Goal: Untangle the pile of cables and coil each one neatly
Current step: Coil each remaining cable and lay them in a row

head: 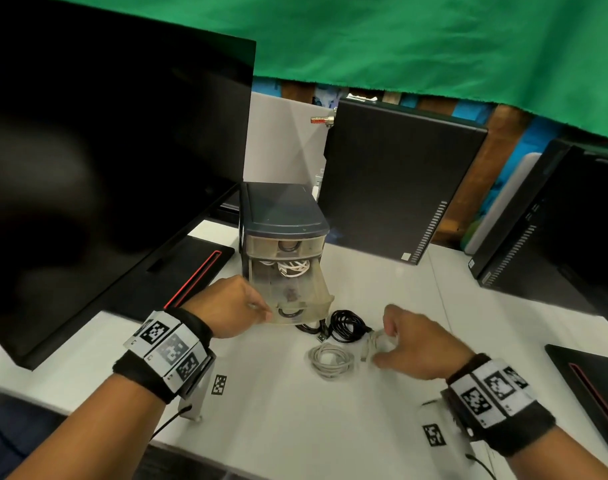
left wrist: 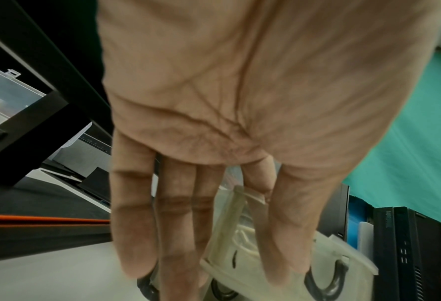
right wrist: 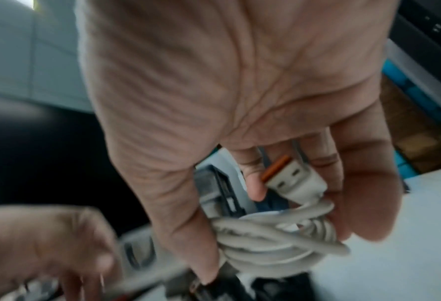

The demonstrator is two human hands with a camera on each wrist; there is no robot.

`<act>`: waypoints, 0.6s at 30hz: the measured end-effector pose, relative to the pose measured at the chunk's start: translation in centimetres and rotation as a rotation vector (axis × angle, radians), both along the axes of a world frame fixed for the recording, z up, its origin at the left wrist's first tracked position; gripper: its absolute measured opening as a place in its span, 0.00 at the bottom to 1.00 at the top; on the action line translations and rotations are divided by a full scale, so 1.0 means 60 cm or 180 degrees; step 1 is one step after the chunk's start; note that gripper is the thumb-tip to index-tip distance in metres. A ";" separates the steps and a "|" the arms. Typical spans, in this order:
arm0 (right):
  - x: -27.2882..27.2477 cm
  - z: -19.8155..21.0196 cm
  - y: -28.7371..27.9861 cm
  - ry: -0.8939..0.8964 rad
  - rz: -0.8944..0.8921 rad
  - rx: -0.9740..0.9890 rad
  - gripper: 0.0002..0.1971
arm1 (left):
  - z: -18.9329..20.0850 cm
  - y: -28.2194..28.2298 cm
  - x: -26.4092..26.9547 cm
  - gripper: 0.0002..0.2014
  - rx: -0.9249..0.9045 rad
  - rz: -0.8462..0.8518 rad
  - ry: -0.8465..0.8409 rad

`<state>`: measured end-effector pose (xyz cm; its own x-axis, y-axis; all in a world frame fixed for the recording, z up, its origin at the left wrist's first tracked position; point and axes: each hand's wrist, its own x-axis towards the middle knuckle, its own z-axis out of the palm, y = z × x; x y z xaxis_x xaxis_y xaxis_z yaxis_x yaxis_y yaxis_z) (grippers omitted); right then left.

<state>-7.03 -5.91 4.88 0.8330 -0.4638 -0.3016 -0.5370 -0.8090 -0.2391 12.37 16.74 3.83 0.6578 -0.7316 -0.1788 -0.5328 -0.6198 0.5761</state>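
A coiled white cable (right wrist: 273,242) sits bunched in my right hand (head: 422,344), fingers curled round it, lower right of centre. My left hand (head: 231,306), fingers straight, touches the pulled-out drawer (head: 295,296) — grey (head: 330,360) and black (head: 347,325) coils lie between on the tabletop (head: 330,427).

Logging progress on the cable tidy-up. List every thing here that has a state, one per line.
Lower drawer: pulled open, white cable inside.
Upper drawer: closed.
Left hand: fingers straight, at the lower drawer's front.
Right hand: grips a coiled white cable.
Grey cable: coiled, on the desk.
Black cable: bundled, on the desk.
Monitor: dark.
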 end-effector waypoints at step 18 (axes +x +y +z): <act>0.187 -0.002 0.106 -0.1746 0.0211 0.0374 0.18 | 0.049 0.028 -0.012 0.15 0.0162 -0.0055 0.0205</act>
